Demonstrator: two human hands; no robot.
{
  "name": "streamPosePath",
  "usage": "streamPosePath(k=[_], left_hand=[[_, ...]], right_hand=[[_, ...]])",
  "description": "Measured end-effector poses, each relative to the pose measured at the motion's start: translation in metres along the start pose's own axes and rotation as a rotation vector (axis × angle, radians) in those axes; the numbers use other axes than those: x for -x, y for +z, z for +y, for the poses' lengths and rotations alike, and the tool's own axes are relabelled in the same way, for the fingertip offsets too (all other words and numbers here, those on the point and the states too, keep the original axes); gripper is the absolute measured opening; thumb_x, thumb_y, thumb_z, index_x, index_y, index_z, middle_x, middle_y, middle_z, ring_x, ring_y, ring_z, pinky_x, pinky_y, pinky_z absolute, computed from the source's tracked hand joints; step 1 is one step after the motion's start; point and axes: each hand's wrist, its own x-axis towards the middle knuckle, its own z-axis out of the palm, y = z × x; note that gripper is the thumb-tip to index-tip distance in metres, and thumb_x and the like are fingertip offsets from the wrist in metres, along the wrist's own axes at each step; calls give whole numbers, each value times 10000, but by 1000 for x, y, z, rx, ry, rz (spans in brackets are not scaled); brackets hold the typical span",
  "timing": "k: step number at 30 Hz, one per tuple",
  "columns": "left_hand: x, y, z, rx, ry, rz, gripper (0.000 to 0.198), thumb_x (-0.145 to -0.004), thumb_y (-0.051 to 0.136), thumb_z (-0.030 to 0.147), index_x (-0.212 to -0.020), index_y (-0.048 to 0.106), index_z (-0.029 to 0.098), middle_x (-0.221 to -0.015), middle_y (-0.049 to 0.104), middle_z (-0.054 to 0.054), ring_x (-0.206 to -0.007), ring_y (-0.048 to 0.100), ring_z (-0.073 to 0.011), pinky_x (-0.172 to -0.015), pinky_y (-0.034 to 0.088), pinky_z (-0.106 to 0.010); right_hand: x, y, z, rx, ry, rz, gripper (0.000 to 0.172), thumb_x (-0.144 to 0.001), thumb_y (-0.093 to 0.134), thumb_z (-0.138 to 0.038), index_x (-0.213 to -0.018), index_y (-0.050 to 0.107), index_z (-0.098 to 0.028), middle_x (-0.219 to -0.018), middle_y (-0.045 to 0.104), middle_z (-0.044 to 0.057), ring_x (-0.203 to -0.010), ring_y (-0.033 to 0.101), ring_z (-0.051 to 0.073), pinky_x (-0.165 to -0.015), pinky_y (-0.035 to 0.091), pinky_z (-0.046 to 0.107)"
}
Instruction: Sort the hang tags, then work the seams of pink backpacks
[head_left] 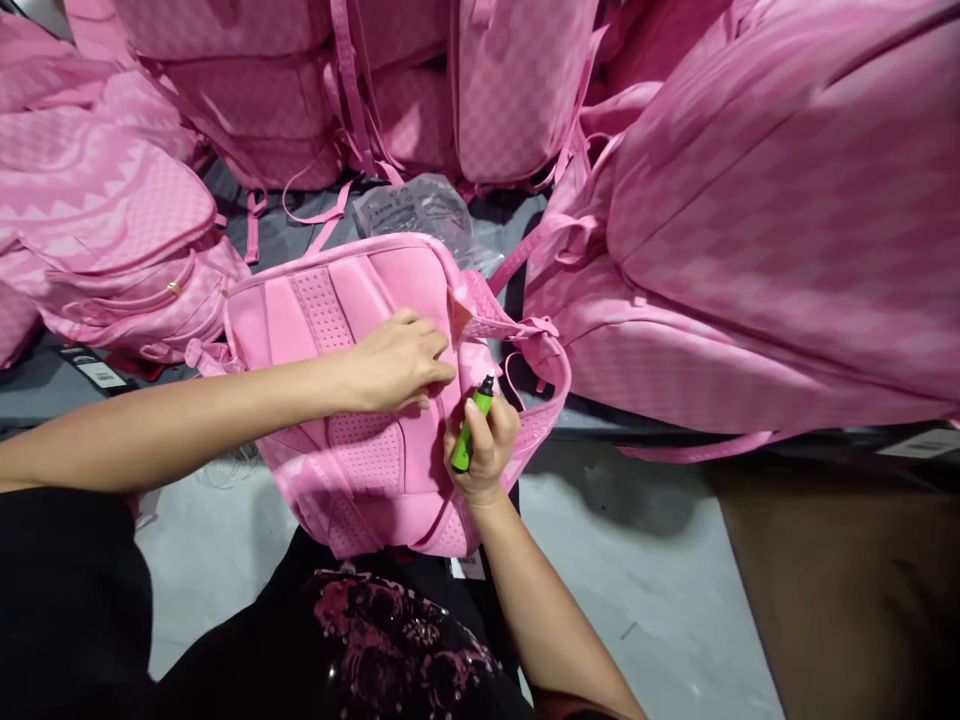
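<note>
A pink backpack lies back-panel up on my lap and the grey floor, its padded mesh strips facing me. My left hand rests on the panel near its right edge, fingers pinching the fabric by the shoulder strap. My right hand holds a green lighter with a black top, its tip pointed at the seam just right of my left fingers. The strap loops out to the right of the lighter.
Several more pink checkered backpacks are piled around: a large one at right, others at left and along the back. A crumpled clear plastic bag lies behind the backpack. Brown cardboard covers the floor at lower right.
</note>
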Motion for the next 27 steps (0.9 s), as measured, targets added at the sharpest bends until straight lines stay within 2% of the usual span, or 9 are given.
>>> streamPosePath(k=[5,9,12,15,18,20,22,25,27], left_hand=[[-6,10,-11,-57,22,17,389,-868,674,575,-815,687,190,-808,636,-63,-810,522,-219,-802,318,-394],[-4,15,-22,-59,101,63,275,-898,666,467,-835,689,201,-848,647,-59,-865,520,-225,-860,321,-413],[-3,15,-23,11,95,27,177,-837,735,380,-860,692,210,-908,654,-52,-910,520,-227,-885,321,-414],[-6,17,-17,16,52,-6,272,-813,746,463,-865,692,202,-946,649,-71,-967,523,-256,-941,335,-451],[-8,19,-18,-27,90,-41,379,-866,644,579,-852,689,204,-939,637,-71,-1018,526,-277,-1030,334,-507],[-6,15,-30,-52,149,-54,407,-888,598,606,-851,690,211,-937,625,-57,-1057,530,-279,-1100,304,-540],[2,5,-53,-95,167,-29,424,-889,594,617,-862,695,207,-944,612,-48,-1115,522,-283,-1160,240,-576],[18,-19,-96,-170,106,17,523,-912,536,652,-920,703,157,-1014,610,-65,-1231,453,-290,-1179,155,-631],[28,-33,-113,-169,33,7,595,-950,454,655,-989,691,111,-1083,606,-85,-1294,392,-284,-1164,134,-655]], right_hand=[[-3,2,0,22,-1,-15,678,-898,597,-163,-1505,358,-348,-1276,558,109,-1191,583,244,-932,529,420],[-3,5,1,43,-20,-25,664,-905,599,-167,-1504,361,-329,-1254,557,113,-1193,585,240,-952,522,417],[-3,6,0,73,0,-34,646,-920,575,-191,-1499,342,-359,-1273,561,108,-1186,598,243,-939,522,423],[-1,7,0,102,-4,-39,638,-915,586,-196,-1485,352,-362,-1271,577,109,-1185,612,249,-934,528,434],[6,7,0,114,-30,-68,617,-911,601,-172,-1460,379,-346,-1294,584,114,-1244,603,254,-993,512,464],[12,7,1,125,-43,-113,567,-925,581,-175,-1433,401,-349,-1326,583,109,-1293,588,261,-1049,481,506],[18,7,2,136,-41,-148,533,-927,570,-178,-1406,421,-358,-1350,581,98,-1330,571,270,-1088,447,545],[22,9,3,110,-17,-153,548,-904,588,-159,-1393,445,-360,-1387,576,90,-1374,540,274,-1130,400,561],[21,10,2,80,-10,-136,553,-902,593,-147,-1394,460,-362,-1401,576,85,-1386,531,266,-1141,388,551]])
